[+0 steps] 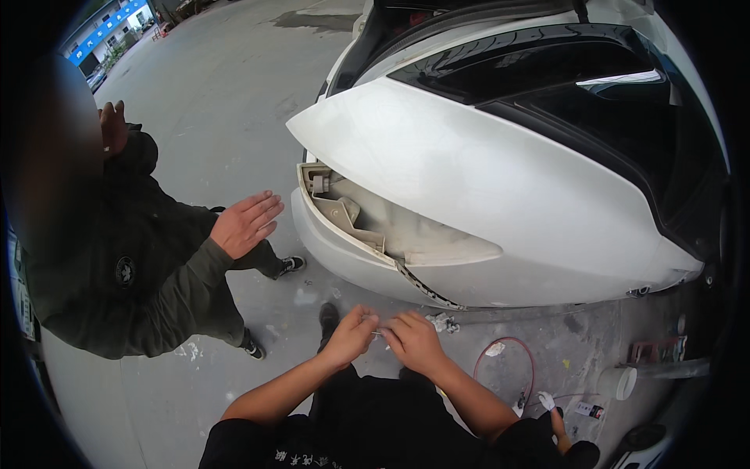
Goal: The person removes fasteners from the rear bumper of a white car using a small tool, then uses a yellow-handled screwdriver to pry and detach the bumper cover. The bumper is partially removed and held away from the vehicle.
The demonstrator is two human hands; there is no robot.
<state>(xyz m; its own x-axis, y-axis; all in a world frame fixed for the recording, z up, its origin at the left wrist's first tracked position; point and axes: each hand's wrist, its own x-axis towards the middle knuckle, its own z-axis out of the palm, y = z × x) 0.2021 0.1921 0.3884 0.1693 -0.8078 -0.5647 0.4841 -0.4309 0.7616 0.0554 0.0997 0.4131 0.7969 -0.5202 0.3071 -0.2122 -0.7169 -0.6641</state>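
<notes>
My left hand [351, 338] and my right hand [416, 341] are close together in front of my body, both with curled fingers. Between their fingertips shows a small, thin, pale thing [378, 332], too small to name. Just beyond them stands the rear corner of a white car [461, 156]. Its tail-light recess [367, 223] lies bare, with brackets and pale dusty metal showing. Along the bumper's upper edge, a dark strip [430, 288] runs below the recess. Neither hand touches the car.
At my left stands a person in a dark jacket [141, 258], one hand [248, 224] raised near the car. On the floor at right lie a red hose [531, 363], a can [590, 409] and a white bucket-like container [619, 383]. Another person's gloved hand [546, 400] shows there.
</notes>
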